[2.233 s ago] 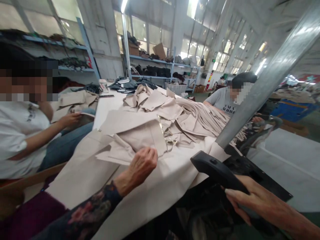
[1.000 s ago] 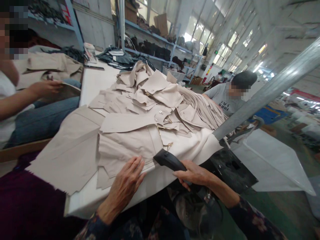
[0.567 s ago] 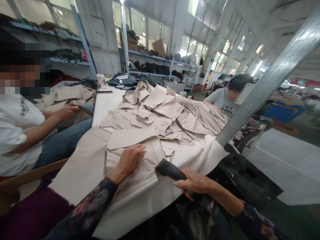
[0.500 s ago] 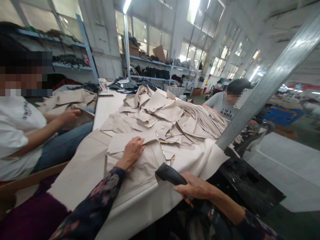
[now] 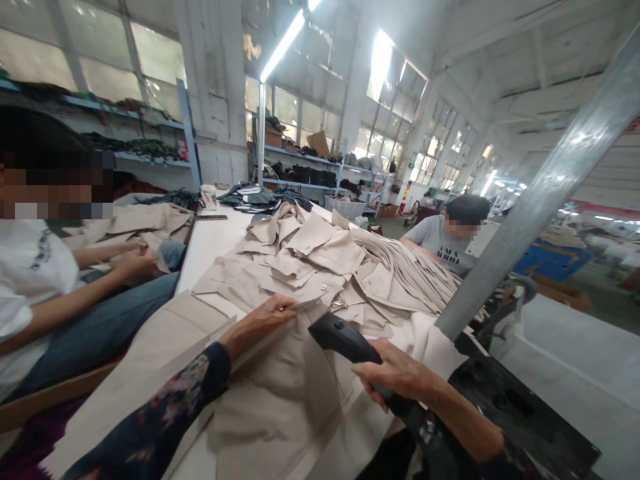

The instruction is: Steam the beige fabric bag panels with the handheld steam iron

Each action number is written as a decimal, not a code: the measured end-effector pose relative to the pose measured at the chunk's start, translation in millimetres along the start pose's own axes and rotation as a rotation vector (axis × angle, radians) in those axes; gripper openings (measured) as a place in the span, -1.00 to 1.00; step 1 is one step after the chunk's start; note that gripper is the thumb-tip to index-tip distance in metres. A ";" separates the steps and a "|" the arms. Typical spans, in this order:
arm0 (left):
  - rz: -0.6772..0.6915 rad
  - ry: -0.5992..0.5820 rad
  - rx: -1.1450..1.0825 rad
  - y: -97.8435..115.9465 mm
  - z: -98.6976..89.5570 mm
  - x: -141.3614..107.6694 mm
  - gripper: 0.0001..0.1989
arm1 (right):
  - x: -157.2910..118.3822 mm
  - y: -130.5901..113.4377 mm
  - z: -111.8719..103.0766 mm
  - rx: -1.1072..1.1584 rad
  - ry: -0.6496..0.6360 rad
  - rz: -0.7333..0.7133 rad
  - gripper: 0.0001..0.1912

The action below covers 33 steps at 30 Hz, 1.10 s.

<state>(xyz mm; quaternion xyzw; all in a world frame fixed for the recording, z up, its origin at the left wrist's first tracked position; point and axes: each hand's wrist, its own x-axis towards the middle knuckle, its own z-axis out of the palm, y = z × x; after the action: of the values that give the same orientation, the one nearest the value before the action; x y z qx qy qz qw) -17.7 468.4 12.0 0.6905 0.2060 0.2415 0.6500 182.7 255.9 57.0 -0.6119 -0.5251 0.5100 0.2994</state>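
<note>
My left hand (image 5: 263,321) pinches the raised edge of a beige fabric piece (image 5: 280,400), which drapes down over the table front. My right hand (image 5: 395,373) is wrapped around a black tool (image 5: 340,337) with a broad, angled head and a thick curved handle; its exact kind I cannot tell. The tool's head sits just right of the lifted fabric edge, and whether they touch is unclear. Beyond both hands lies a heap of beige fabric pieces (image 5: 327,247), some with small gold-coloured metal parts (image 5: 340,303).
A slanting metal post (image 5: 530,180) rises at the right of the white table (image 5: 203,245). One person (image 5: 40,280) sits close on the left with fabric in hand; another person (image 5: 445,233) is across on the right. Long beige strips (image 5: 410,257) lie beside the heap.
My left hand has gone from resting on the fabric to lifting its edge. The gold zipper that lay by the tool is now covered. My right hand still holds the black tool.
</note>
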 end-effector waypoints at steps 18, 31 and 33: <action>-0.114 0.083 -0.546 -44.6 54.4 -25.2 -0.62 | 31.1 -26.1 1.9 -0.020 0.090 -0.015 -0.71; -0.123 0.018 -0.556 -64.0 51.2 -31.7 -0.57 | 44.8 -34.2 15.6 -0.057 0.119 0.020 -0.71; -0.129 0.056 -0.581 -67.3 49.7 -30.5 -0.55 | 40.1 -31.9 16.2 -0.071 0.077 0.029 -0.70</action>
<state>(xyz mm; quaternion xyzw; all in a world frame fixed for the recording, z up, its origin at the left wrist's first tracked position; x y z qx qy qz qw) -10.2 415.2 -59.0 0.4541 0.1892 0.2675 0.8285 153.9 299.8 68.4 -0.6487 -0.5222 0.4714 0.2902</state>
